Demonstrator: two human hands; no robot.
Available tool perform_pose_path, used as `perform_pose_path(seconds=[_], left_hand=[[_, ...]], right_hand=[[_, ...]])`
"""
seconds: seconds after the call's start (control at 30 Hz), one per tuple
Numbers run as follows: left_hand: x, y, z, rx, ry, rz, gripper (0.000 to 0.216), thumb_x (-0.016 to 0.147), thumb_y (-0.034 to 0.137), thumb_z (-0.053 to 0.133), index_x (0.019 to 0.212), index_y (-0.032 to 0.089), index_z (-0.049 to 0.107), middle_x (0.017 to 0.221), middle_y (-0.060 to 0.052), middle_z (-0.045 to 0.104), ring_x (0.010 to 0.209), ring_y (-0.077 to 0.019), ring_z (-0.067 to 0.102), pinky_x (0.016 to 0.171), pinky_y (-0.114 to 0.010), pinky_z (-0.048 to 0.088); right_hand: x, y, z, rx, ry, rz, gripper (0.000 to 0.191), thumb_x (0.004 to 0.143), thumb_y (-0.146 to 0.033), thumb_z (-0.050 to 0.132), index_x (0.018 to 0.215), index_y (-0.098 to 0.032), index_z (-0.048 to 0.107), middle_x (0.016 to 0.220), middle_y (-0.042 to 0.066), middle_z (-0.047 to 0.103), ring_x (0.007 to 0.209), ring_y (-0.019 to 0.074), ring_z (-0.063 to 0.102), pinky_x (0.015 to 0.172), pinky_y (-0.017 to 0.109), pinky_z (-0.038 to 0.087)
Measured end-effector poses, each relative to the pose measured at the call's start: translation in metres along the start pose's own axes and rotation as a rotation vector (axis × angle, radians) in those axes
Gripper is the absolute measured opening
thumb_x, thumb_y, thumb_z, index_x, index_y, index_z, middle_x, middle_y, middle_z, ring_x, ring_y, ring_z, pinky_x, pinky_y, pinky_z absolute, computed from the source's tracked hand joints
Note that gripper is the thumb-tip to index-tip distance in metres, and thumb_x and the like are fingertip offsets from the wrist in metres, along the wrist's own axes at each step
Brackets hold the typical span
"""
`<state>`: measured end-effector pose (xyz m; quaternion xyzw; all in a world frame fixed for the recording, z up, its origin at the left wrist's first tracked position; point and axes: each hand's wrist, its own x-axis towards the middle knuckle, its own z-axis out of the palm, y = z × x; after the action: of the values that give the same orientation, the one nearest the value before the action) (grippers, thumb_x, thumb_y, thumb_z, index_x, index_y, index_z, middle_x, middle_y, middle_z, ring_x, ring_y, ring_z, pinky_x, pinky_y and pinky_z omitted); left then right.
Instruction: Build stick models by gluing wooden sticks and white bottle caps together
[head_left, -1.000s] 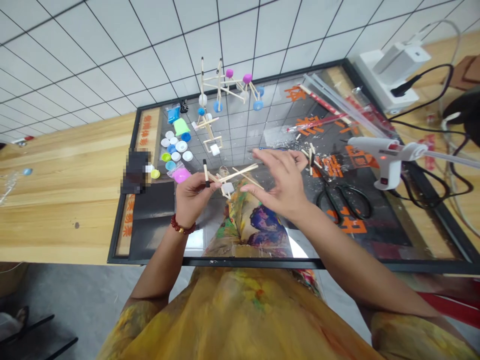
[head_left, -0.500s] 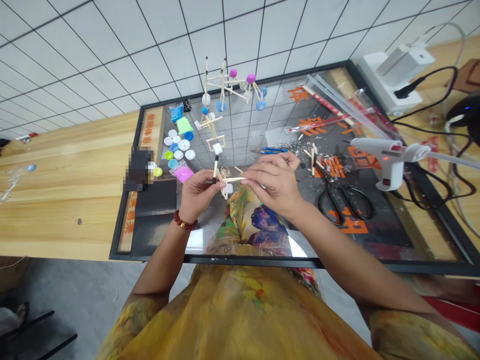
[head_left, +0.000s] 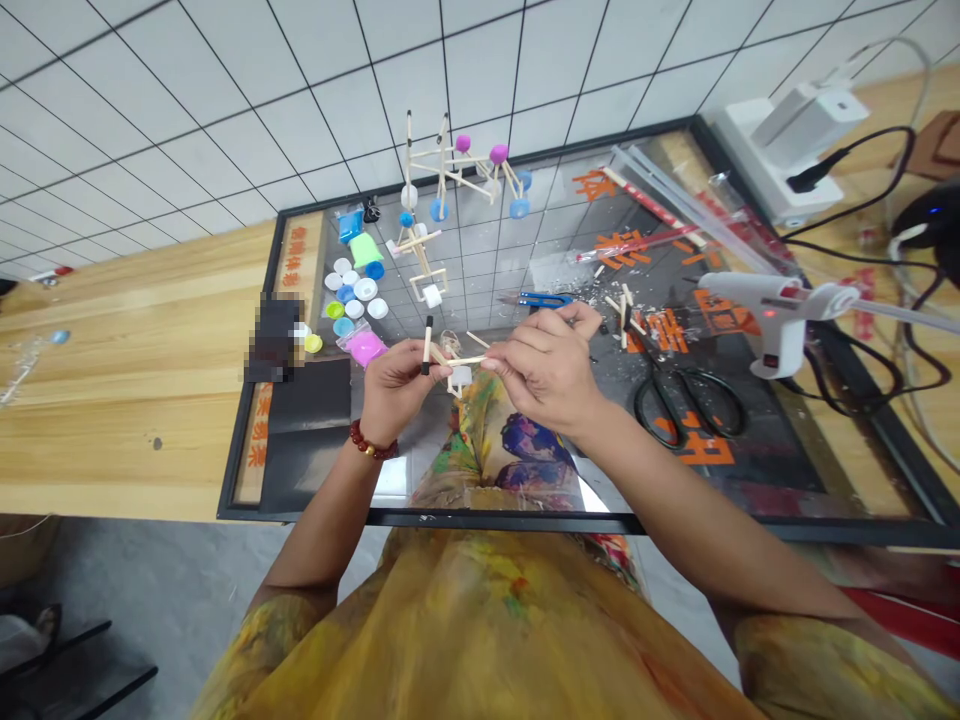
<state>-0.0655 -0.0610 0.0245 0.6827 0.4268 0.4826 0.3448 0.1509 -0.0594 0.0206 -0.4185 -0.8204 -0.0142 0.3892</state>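
Evidently the joining of sticks is only partway along. Above the near part of the glass-covered tabletop (head_left: 510, 518), the stick piece (head_left: 466, 361) is held up between both hands. The left hand (head_left: 394, 395) has its fingers pinched on one end; the right hand (head_left: 547, 370) grips the other end between thumb and fingers. Some sticks in it seem already joined, while the fixing of the pinched one looks unfinished, though the fingers hide the joints.

It looks slim and pale, with a black-ended stick (head_left: 427, 345) standing nearly upright at the left fingers. A white block (head_left: 460, 376) shows just below; whether it belongs to the piece or lies beneath it, I cannot tell.

Farther off, to the right, lie black-handled scissors (head_left: 660, 375), a white glue gun (head_left: 776, 340) with a small red light, and a few short sticks (head_left: 626, 310) among pale scraps, seemingly unused. Blue-handled cutters (head_left: 545, 299) lie beyond the right hand. On the left are a pink packet (head_left: 367, 346) and a cluster of small caps (head_left: 365, 289).

Past these rests a small stick figure (head_left: 424, 262) with a white end, apparently assembled. Farthest, near the tiled wall, stands a larger stick frame (head_left: 442, 165) with purple balls (head_left: 499, 154) and blue discs (head_left: 438, 210), seemingly the most complete.
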Motion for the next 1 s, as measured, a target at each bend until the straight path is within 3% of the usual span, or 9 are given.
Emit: perform_pose_path(seconds=[0.13,0.3,0.37,0.43,0.5,0.57,0.67,0.8,1.0], left_hand=[[0.000,0.001,0.000,0.025,0.004,0.016,0.002,0.080,0.022,0.077,0.079,0.021,0.077,0.085,-0.004,0.075,0.084,-0.0173,0.070,0.080,-0.032,0.055],[-0.001,0.000,0.001,-0.003,0.017,-0.024,0.001,0.080,0.022,0.078,0.080,0.021,0.077,0.086,-0.003,0.075,0.085,-0.0162,0.070,0.081,-0.030,0.054],[-0.001,-0.002,0.002,-0.084,0.029,-0.098,0.005,0.078,0.024,0.079,0.080,0.021,0.077,0.086,-0.003,0.074,0.086,-0.0161,0.069,0.080,-0.029,0.054],[-0.001,-0.004,0.002,-0.215,0.063,-0.205,0.010,0.075,0.027,0.082,0.078,0.020,0.076,0.082,-0.002,0.074,0.079,-0.0146,0.068,0.075,-0.028,0.054],[0.000,-0.004,0.001,-0.326,0.102,-0.311,0.017,0.071,0.032,0.085,0.076,0.019,0.075,0.077,-0.001,0.073,0.069,-0.0122,0.065,0.068,-0.026,0.053],[0.001,-0.004,0.000,-0.378,0.124,-0.367,0.022,0.069,0.036,0.086,0.076,0.018,0.075,0.071,-0.001,0.072,0.062,-0.0106,0.062,0.064,-0.024,0.052],[0.001,-0.002,-0.001,-0.370,0.126,-0.358,0.023,0.069,0.038,0.086,0.077,0.018,0.076,0.072,-0.001,0.073,0.063,-0.0107,0.062,0.064,-0.025,0.053],[-0.001,-0.005,-0.001,-0.303,0.095,-0.290,0.015,0.074,0.033,0.083,0.080,0.021,0.078,0.087,-0.003,0.077,0.075,-0.0141,0.068,0.072,-0.027,0.055],[-0.003,-0.014,-0.002,-0.179,0.055,-0.148,0.008,0.079,0.029,0.078,0.081,0.021,0.077,0.091,-0.004,0.077,0.089,-0.0185,0.071,0.082,-0.032,0.056]], right_hand=[[0.001,0.000,0.001,-0.015,0.047,-0.020,0.026,0.096,-0.030,0.052,0.076,-0.022,0.066,0.065,-0.002,0.064,0.077,0.0175,0.051,0.087,0.042,0.022],[0.001,-0.001,0.004,-0.030,-0.073,0.056,0.031,0.098,-0.036,0.048,0.075,-0.024,0.066,0.065,-0.002,0.064,0.077,0.0190,0.051,0.091,0.045,0.023],[0.002,-0.002,0.003,-0.019,-0.070,0.090,0.029,0.099,-0.040,0.048,0.086,-0.025,0.068,0.071,-0.001,0.066,0.083,0.0207,0.054,0.093,0.046,0.024],[0.004,-0.002,-0.001,0.000,-0.021,0.132,0.031,0.097,-0.049,0.050,0.108,-0.027,0.068,0.086,0.001,0.070,0.092,0.0235,0.057,0.095,0.047,0.025],[0.005,0.000,-0.006,0.035,0.033,0.187,0.048,0.093,-0.058,0.053,0.129,-0.027,0.060,0.100,0.004,0.071,0.099,0.0260,0.059,0.096,0.048,0.028],[0.005,0.003,-0.010,0.085,0.056,0.248,0.058,0.090,-0.062,0.056,0.136,-0.027,0.055,0.107,0.006,0.071,0.100,0.0267,0.061,0.095,0.048,0.031],[0.002,0.007,-0.010,0.172,0.058,0.303,0.051,0.089,-0.060,0.060,0.129,-0.028,0.060,0.107,0.006,0.073,0.098,0.0260,0.064,0.094,0.046,0.033],[0.000,0.008,-0.004,0.240,0.047,0.278,0.026,0.093,-0.050,0.061,0.097,-0.028,0.074,0.089,0.001,0.076,0.097,0.0235,0.066,0.095,0.044,0.031],[-0.001,0.007,-0.001,0.218,0.016,0.278,0.028,0.095,-0.044,0.058,0.081,-0.027,0.075,0.079,-0.001,0.075,0.093,0.0216,0.065,0.095,0.042,0.028]])
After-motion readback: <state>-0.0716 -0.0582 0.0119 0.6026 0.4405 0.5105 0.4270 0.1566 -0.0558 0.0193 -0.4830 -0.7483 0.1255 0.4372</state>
